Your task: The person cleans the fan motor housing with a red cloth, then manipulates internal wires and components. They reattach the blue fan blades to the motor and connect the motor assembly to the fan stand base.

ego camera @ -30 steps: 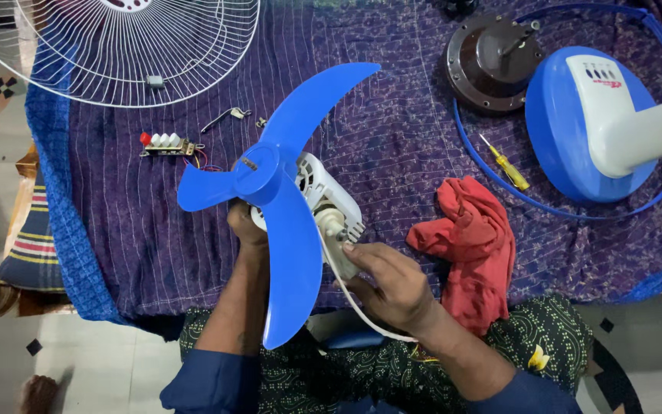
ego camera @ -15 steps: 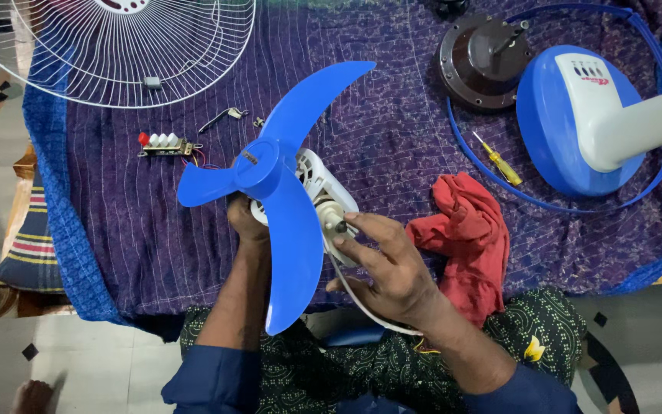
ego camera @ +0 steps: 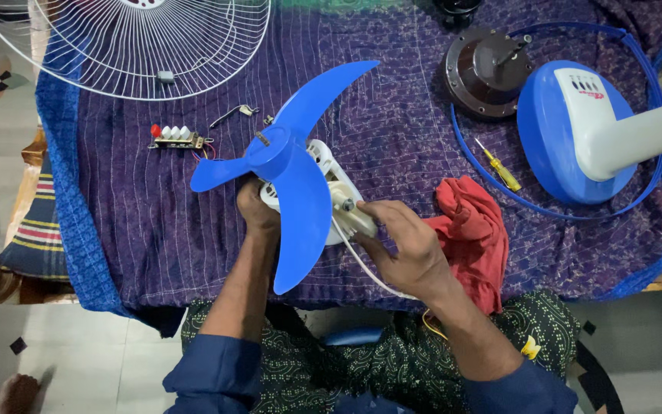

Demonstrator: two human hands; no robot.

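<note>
Both your hands hold the fan assembly over the purple cloth (ego camera: pixel 155 222): your left hand (ego camera: pixel 257 208) is closed around the white motor (ego camera: pixel 323 165) under the blue blade (ego camera: pixel 289 172), and your right hand (ego camera: pixel 404 249) pinches its rear end. Just right lies a red rag (ego camera: pixel 473 230), then a yellow screwdriver (ego camera: pixel 499 167) and the blue base (ego camera: pixel 568 130).

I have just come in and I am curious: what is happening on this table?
A person is working on a taken-apart fan. The left hand holds the white motor housing under the blue fan blade; the right hand grips its rear part. A red cloth, yellow screwdriver and wire guard lie on the purple cloth.
</note>
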